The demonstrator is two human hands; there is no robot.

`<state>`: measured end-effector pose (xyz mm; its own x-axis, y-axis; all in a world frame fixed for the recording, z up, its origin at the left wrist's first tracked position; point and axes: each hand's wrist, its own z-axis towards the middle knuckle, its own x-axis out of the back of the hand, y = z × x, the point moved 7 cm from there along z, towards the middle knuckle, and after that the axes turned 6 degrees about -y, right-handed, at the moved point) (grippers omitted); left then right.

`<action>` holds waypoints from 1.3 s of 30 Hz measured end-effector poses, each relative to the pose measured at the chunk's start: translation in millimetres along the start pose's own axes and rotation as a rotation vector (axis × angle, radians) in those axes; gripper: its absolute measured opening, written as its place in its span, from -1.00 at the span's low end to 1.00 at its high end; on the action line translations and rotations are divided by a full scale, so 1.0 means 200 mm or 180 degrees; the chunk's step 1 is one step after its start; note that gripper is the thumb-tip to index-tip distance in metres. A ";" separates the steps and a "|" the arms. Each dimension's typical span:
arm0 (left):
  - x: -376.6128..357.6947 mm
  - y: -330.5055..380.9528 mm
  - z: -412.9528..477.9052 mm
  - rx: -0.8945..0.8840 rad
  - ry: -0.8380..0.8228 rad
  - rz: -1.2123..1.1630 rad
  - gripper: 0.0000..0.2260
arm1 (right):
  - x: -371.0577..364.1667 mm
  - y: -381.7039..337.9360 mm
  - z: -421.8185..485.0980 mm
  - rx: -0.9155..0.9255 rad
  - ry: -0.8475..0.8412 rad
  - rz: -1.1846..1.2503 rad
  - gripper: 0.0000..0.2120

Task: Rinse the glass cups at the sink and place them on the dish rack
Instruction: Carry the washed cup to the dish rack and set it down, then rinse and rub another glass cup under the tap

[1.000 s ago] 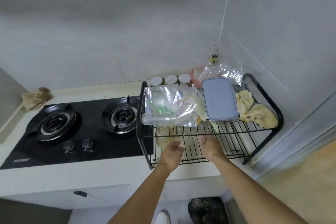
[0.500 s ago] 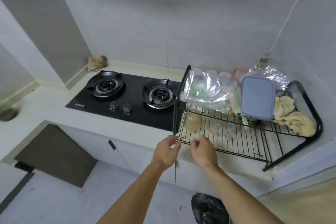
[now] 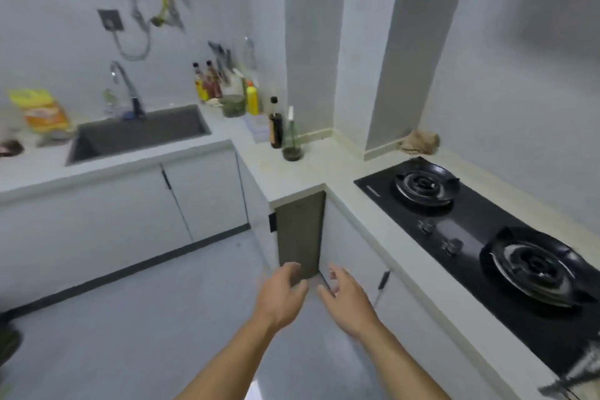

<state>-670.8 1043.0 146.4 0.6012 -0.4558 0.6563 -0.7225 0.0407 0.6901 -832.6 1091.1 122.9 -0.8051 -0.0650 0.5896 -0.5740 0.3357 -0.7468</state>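
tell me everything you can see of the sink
The sink is a dark grey rectangular basin, matte-looking, set into the pale countertop at the left of the view. A curved metal faucet rises behind its back rim. The part of the basin in view holds nothing I can make out, though the picture is blurred.

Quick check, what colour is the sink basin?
Dark grey sink, set in a pale countertop. The head view, the only one, shows it at left.
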 end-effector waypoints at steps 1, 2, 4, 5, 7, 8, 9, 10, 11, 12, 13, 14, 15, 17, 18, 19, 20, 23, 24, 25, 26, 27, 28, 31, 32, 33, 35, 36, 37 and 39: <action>0.13 -0.12 -0.01 0.0081 0.0105 -0.0016 -0.56 | -0.11 -0.13 0.07 0.0102 -0.0068 -0.0031 -0.44; 0.26 -0.24 -0.01 0.0159 0.0203 -0.0020 -0.55 | -0.21 -0.25 0.13 0.0198 -0.0137 -0.0084 -0.45; 0.51 -0.46 -0.02 0.0276 0.0410 0.0010 -0.53 | -0.40 -0.47 0.24 0.0397 -0.0308 -0.0227 -0.45; 0.63 -0.56 -0.03 0.0326 0.0516 0.0031 -0.53 | -0.49 -0.58 0.29 0.0509 -0.0387 -0.0328 -0.46; 0.84 -0.74 -0.05 0.0457 0.0696 0.0050 -0.52 | -0.66 -0.77 0.38 0.0731 -0.0511 -0.0541 -0.47; 0.92 -0.80 -0.06 0.0498 0.0764 0.0046 -0.52 | -0.72 -0.84 0.41 0.0819 -0.0560 -0.0624 -0.48; 1.00 -0.88 -0.08 0.0534 0.0837 0.0027 -0.52 | -0.79 -0.93 0.45 0.0911 -0.0612 -0.0693 -0.47; 1.07 -0.94 -0.10 0.0572 0.0900 0.0005 -0.52 | -0.85 -0.99 0.48 0.0994 -0.0667 -0.0741 -0.47; 1.13 -0.99 -0.10 0.0600 0.0953 -0.0017 -0.52 | -0.91 -1.05 0.51 0.1071 -0.0709 -0.0768 -0.46; 1.18 -1.05 -0.11 0.0635 0.1003 -0.0039 -0.51 | -0.97 -1.11 0.55 0.1133 -0.0763 -0.0763 -0.44; 1.24 -1.10 -0.11 0.0669 0.1051 -0.0064 -0.50 | -1.02 -1.16 0.59 0.1181 -0.0811 -0.0753 -0.43; 1.28 -1.14 -0.10 0.0696 0.1101 -0.0094 -0.49 | -1.07 -1.20 0.63 0.1214 -0.0856 -0.0724 -0.43; 1.33 -1.19 -0.09 0.0733 0.1135 -0.0126 -0.48 | -1.12 -1.24 0.66 0.1229 -0.0906 -0.0695 -0.43; 1.40 -1.28 -0.06 0.0797 0.1207 -0.0172 -0.47 | -1.20 -1.33 0.75 0.1290 -0.0969 -0.0654 -0.43; 1.45 -1.32 -0.03 0.0825 0.1238 -0.0162 -0.47 | -1.25 -1.37 0.80 0.1323 -0.0999 -0.0654 -0.43; 1.49 -1.36 0.00 0.0855 0.1262 -0.0146 -0.47 | -1.29 -1.41 0.86 0.1351 -0.1027 -0.0668 -0.43; 1.54 -1.39 0.04 0.0881 0.1286 -0.0126 -0.47 | -1.32 -1.44 0.93 0.1383 -0.1052 -0.0686 -0.43; 1.71 -1.50 0.21 0.0984 0.1366 -0.0128 -0.47 | -1.41 -1.57 1.18 0.1495 -0.1130 -0.0724 -0.41; 1.78 -1.54 0.27 0.1014 0.1397 -0.0113 -0.48 | -1.43 -1.62 1.27 0.1533 -0.1159 -0.0738 -0.41; 1.85 -1.56 0.34 0.1041 0.1424 -0.0094 -0.48 | -1.45 -1.68 1.36 0.1559 -0.1192 -0.0750 -0.41; 1.92 -1.58 0.41 0.1068 0.1454 -0.0084 -0.47 | -1.47 -1.74 1.46 0.1587 -0.1217 -0.0758 -0.42; 1.98 -1.60 0.47 0.1098 0.1482 -0.0084 -0.47 | -1.48 -1.80 1.55 0.1612 -0.1246 -0.0768 -0.41; 2.05 -1.61 0.55 0.1131 0.1502 -0.0084 -0.46 | -1.48 -1.86 1.65 0.1634 -0.1278 -0.0773 -0.41; 2.24 -1.64 0.77 0.1195 0.1525 -0.0062 -0.41 | -1.50 -2.05 1.92 0.1722 -0.1377 -0.0750 -0.41; 2.30 -1.65 0.85 0.1199 0.1535 -0.0037 -0.41 | -1.51 -2.10 2.00 0.1786 -0.1400 -0.0776 -0.40; 2.35 -1.66 0.92 0.1195 0.1545 -0.0010 -0.42 | -1.51 -2.15 2.08 0.1834 -0.1426 -0.0813 -0.39; 2.45 -1.69 1.06 0.1178 0.1558 0.0045 -0.43 | -1.52 -2.23 2.24 0.1838 -0.1466 -0.0884 -0.38; 2.50 -1.70 1.12 0.1169 0.1560 0.0076 -0.44 | -1.51 -2.25 2.31 0.1826 -0.1480 -0.0908 -0.38; 2.54 -1.72 1.17 0.1150 0.1569 0.0108 -0.45 | -1.51 -2.27 2.38 0.1826 -0.1482 -0.0920 -0.39; 2.62 -1.76 1.29 0.1129 0.1580 0.0107 -0.46 | -1.50 -2.31 2.52 0.1817 -0.1457 -0.0933 -0.40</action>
<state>-189.0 559.4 168.9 0.6017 0.0128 0.7986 -0.7622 -0.2896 0.5789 -400.6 481.2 136.3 -0.5193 -0.4984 0.6942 -0.6605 -0.2814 -0.6961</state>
